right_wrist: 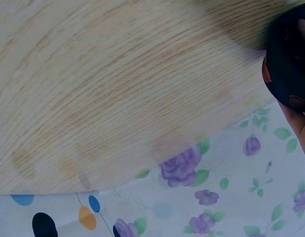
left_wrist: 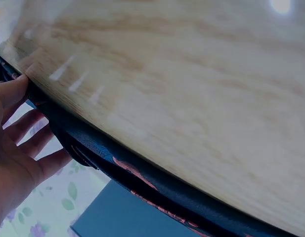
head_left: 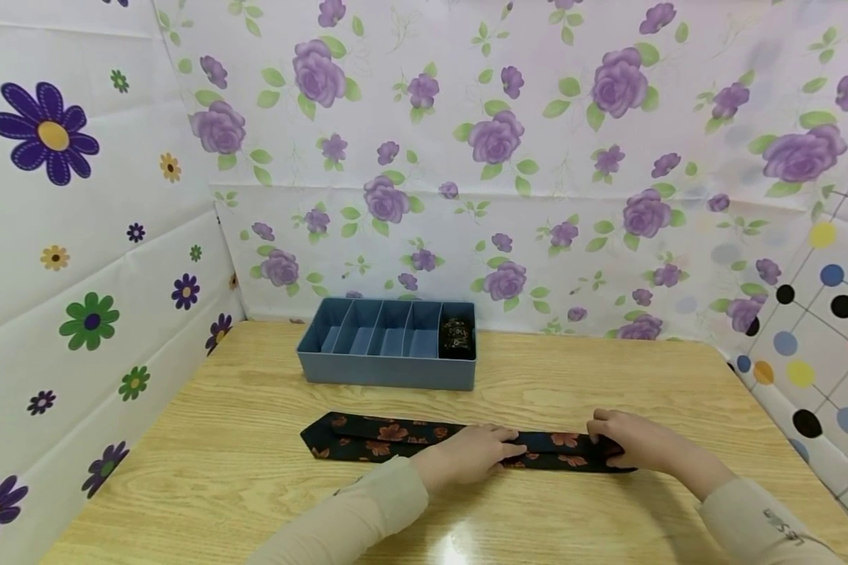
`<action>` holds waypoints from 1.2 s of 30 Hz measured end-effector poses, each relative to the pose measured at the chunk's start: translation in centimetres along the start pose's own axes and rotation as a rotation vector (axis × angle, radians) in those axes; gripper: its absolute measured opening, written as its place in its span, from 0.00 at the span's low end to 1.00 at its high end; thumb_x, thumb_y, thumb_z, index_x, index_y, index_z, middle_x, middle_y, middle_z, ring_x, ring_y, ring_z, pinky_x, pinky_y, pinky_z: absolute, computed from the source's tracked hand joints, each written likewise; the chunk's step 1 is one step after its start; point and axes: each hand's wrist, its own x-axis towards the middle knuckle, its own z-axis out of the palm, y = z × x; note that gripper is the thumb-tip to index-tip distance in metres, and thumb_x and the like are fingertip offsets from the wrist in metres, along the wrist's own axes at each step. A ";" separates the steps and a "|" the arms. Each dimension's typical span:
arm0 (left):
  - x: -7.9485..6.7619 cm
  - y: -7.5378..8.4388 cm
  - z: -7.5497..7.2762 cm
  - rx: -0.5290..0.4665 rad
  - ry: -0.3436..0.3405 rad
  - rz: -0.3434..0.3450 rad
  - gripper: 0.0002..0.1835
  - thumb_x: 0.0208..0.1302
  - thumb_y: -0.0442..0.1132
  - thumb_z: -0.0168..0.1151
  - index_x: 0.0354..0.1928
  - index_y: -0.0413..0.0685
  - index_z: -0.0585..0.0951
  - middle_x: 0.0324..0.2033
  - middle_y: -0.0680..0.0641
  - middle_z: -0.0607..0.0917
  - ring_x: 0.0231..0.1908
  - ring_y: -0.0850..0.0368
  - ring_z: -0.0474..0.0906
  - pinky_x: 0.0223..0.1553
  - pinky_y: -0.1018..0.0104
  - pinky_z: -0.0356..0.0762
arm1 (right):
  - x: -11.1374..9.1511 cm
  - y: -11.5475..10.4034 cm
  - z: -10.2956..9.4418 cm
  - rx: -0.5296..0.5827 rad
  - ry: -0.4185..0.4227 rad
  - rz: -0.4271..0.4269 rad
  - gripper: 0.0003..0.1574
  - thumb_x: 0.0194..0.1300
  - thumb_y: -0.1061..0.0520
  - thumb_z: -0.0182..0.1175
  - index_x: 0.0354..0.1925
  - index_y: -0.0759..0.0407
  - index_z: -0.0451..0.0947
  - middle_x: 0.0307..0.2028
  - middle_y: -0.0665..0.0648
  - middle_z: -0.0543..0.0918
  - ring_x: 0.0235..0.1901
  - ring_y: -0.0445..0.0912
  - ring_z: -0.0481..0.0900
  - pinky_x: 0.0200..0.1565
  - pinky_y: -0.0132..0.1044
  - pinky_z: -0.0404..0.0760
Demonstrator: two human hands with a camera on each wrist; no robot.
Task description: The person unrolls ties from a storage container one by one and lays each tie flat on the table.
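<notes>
Beneath left hand [head_left: 469, 455], fingers extended: necktie [head_left: 554, 453] middle | right hand [head_left: 637, 442] grips its right end

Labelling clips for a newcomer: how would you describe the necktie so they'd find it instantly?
On the table, look on the near side of the blue divided box. The necktie lies left to right, touched by the left hand and right hand. Unlike the dark bundle in the box's right end, it is long and patterned with orange-red flowers.

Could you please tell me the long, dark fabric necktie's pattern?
The necktie has orange-red flowers, clearest in the head view.
</notes>
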 end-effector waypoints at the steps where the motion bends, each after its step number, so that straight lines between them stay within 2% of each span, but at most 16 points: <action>1: 0.0 0.0 0.1 -0.001 0.007 -0.005 0.26 0.69 0.42 0.54 0.68 0.62 0.66 0.67 0.51 0.67 0.65 0.57 0.67 0.61 0.65 0.71 | 0.0 0.0 0.0 0.004 -0.006 0.007 0.20 0.47 0.57 0.74 0.31 0.50 0.71 0.31 0.45 0.71 0.29 0.36 0.71 0.30 0.33 0.77; 6: -0.1 0.0 0.3 0.000 0.029 -0.005 0.25 0.68 0.45 0.55 0.66 0.62 0.68 0.67 0.52 0.68 0.64 0.57 0.68 0.60 0.66 0.73 | -0.2 0.1 -0.1 0.030 -0.051 0.038 0.23 0.48 0.57 0.74 0.32 0.50 0.66 0.30 0.44 0.69 0.29 0.34 0.66 0.28 0.32 0.72; 9: 0.0 -0.3 0.4 -0.022 0.039 0.003 0.24 0.67 0.45 0.56 0.65 0.62 0.70 0.66 0.52 0.69 0.63 0.56 0.69 0.59 0.67 0.73 | -0.3 0.3 -0.1 0.039 -0.060 0.036 0.22 0.48 0.58 0.73 0.34 0.51 0.68 0.31 0.44 0.72 0.30 0.36 0.71 0.29 0.33 0.75; 12: 0.1 -0.4 0.5 -0.043 0.051 0.009 0.22 0.66 0.45 0.57 0.63 0.62 0.73 0.64 0.53 0.72 0.61 0.57 0.71 0.57 0.69 0.74 | -0.5 0.6 -0.1 0.034 -0.037 0.010 0.20 0.49 0.58 0.73 0.37 0.53 0.73 0.33 0.47 0.75 0.32 0.41 0.76 0.31 0.36 0.79; 16: 0.1 -0.5 0.4 -0.050 0.061 0.019 0.22 0.65 0.45 0.59 0.61 0.62 0.75 0.60 0.54 0.75 0.59 0.59 0.72 0.57 0.70 0.74 | -0.8 1.0 0.0 0.010 0.019 -0.049 0.17 0.48 0.57 0.73 0.35 0.53 0.76 0.31 0.48 0.74 0.30 0.40 0.75 0.29 0.35 0.78; 19: 0.0 -0.6 0.3 -0.038 0.072 0.033 0.21 0.65 0.45 0.59 0.60 0.62 0.75 0.56 0.55 0.77 0.56 0.60 0.74 0.56 0.72 0.74 | -1.0 1.0 -0.1 0.019 0.009 -0.030 0.17 0.48 0.57 0.73 0.33 0.50 0.74 0.30 0.45 0.73 0.29 0.37 0.74 0.29 0.34 0.78; 22: 0.0 -0.7 0.4 -0.017 0.082 0.046 0.20 0.65 0.45 0.59 0.60 0.63 0.75 0.53 0.56 0.77 0.55 0.62 0.74 0.54 0.73 0.74 | -1.2 0.8 -0.1 0.037 -0.033 0.024 0.20 0.47 0.57 0.74 0.33 0.49 0.71 0.32 0.43 0.73 0.31 0.37 0.73 0.30 0.35 0.78; 29: 0.1 -0.9 0.7 -0.035 0.066 0.027 0.19 0.67 0.46 0.57 0.59 0.61 0.75 0.65 0.48 0.70 0.65 0.56 0.67 0.61 0.66 0.71 | -1.6 0.8 0.0 0.043 -0.040 0.060 0.25 0.46 0.57 0.74 0.34 0.49 0.67 0.32 0.43 0.72 0.29 0.34 0.69 0.28 0.34 0.73; 33: -0.1 -1.1 0.7 -0.041 0.067 0.031 0.19 0.67 0.46 0.57 0.59 0.61 0.75 0.65 0.48 0.70 0.65 0.56 0.67 0.62 0.67 0.70 | -1.5 0.9 0.0 0.059 -0.032 0.059 0.23 0.47 0.58 0.73 0.35 0.51 0.68 0.31 0.43 0.73 0.28 0.33 0.68 0.27 0.32 0.72; 36: -0.5 -1.4 0.7 -0.047 0.071 0.031 0.19 0.66 0.45 0.57 0.59 0.61 0.76 0.64 0.49 0.71 0.65 0.57 0.67 0.62 0.67 0.70 | -1.3 0.7 -0.1 0.071 -0.030 0.064 0.21 0.49 0.58 0.72 0.37 0.52 0.71 0.32 0.45 0.76 0.29 0.36 0.73 0.28 0.33 0.75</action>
